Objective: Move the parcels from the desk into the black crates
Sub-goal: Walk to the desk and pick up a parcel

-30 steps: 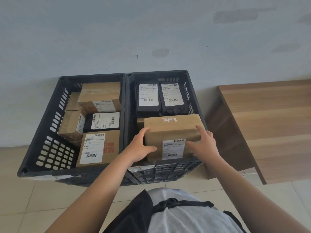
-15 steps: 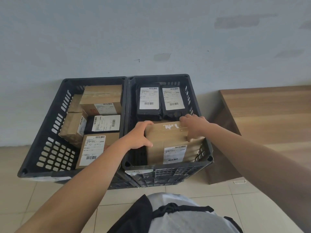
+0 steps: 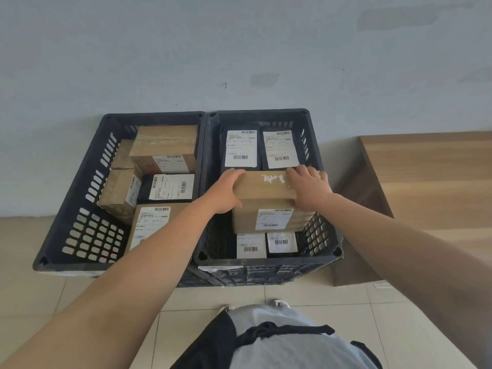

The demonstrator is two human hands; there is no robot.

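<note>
We had our left hand and right hand clasped on opposite ends of a cardboard parcel, held down inside the right black crate over labelled black mailers. The left black crate already held several parcels. The desk showed none, so this seemed the last.

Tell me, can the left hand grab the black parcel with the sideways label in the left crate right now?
Probably not yet. The left hand is busy holding the brown box in the right crate. Nothing covers the black parcel in the left crate, so once freed it likely could.
</note>
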